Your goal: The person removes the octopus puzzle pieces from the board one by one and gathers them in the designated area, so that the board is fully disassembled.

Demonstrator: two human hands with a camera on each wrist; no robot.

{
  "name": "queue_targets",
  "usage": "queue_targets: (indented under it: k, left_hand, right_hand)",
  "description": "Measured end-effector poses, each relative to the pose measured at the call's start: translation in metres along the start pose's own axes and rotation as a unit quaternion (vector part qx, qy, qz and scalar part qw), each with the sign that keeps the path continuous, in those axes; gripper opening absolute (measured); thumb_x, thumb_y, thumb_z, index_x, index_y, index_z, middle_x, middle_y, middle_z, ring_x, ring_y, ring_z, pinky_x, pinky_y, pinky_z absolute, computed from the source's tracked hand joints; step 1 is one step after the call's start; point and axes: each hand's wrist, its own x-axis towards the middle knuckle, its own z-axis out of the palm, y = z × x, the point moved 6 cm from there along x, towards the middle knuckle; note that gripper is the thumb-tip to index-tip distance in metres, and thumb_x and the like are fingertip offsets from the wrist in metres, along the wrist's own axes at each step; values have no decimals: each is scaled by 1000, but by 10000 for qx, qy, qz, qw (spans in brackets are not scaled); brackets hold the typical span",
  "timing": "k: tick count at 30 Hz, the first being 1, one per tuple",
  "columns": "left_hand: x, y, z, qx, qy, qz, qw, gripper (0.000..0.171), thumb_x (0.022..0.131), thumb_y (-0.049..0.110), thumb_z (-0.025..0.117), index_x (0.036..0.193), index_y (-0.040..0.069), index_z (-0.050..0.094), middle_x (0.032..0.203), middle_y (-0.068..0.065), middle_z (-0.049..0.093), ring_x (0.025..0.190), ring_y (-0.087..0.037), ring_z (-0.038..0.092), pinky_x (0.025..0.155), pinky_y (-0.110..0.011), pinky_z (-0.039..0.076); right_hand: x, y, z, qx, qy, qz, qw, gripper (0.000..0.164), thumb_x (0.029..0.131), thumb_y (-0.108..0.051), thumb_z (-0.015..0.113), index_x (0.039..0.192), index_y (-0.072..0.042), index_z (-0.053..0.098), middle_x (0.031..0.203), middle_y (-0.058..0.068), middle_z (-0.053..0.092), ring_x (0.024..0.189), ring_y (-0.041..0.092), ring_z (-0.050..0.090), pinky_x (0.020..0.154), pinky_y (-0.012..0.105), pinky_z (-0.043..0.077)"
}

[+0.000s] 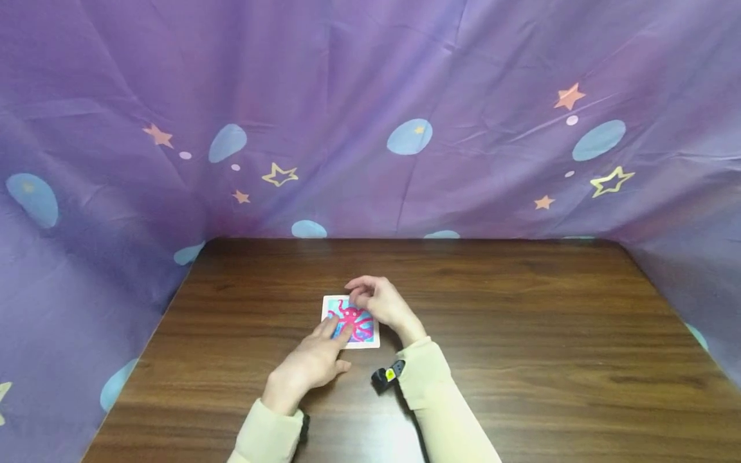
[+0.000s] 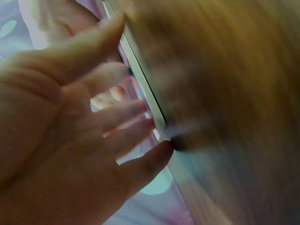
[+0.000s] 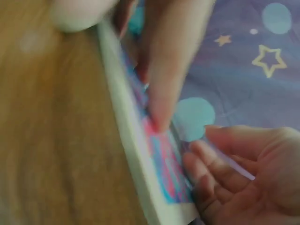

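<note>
A square, white-bordered picture board [image 1: 363, 336] with a pink octopus on a blue background lies face up on the table. From the lower left, my left hand [image 1: 315, 357] reaches over it with fingers stretched out, fingertips at its left edge and face. The left wrist view shows those fingers [image 2: 126, 133] spread along the board's pale side. Over the upper right corner is my right hand [image 1: 382, 302], its fingers loosely bent. In the right wrist view one of its fingers [image 3: 164, 93] points down at the pink and blue face, and the thumb is near the edge.
The brown wood-grain table [image 1: 521, 321] extends around the board on all sides. A purple curtain [image 1: 347, 83] with stars and blue ovals hangs behind and at both sides. A black wrist device [image 1: 383, 378] sits at the right cuff.
</note>
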Motion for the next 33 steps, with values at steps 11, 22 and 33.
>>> queue_targets:
  k: [11,22,33]
  left_hand:
    - [5,7,-2,262,409,347,9982,63,87,22,75,139,-3,50,144,-29,38,136,-43,33,110,-50,34]
    - [1,4,-5,94,382,367,9986,58,84,16,76,134,-4,54,146,-27,37,138,-39,33,113,-46,30]
    - [0,7,-4,263,273,195,9991,59,85,17,75,135,-6,54,150,-26,35,139,-40,31,114,-46,28]
  right_hand:
    - [1,-11,16,-1671,33,-108,9859,22,81,-5,69,102,-8,73,79,-6,63,76,11,56,74,30,47]
    - [-2,-17,29,-2459,133,43,9692,24,82,-6,71,106,-8,72,95,4,59,96,25,54,85,38,45]
    - [-5,-18,32,-2539,173,-62,9670,27,83,-2,68,109,-7,72,109,10,60,105,29,54,93,44,44]
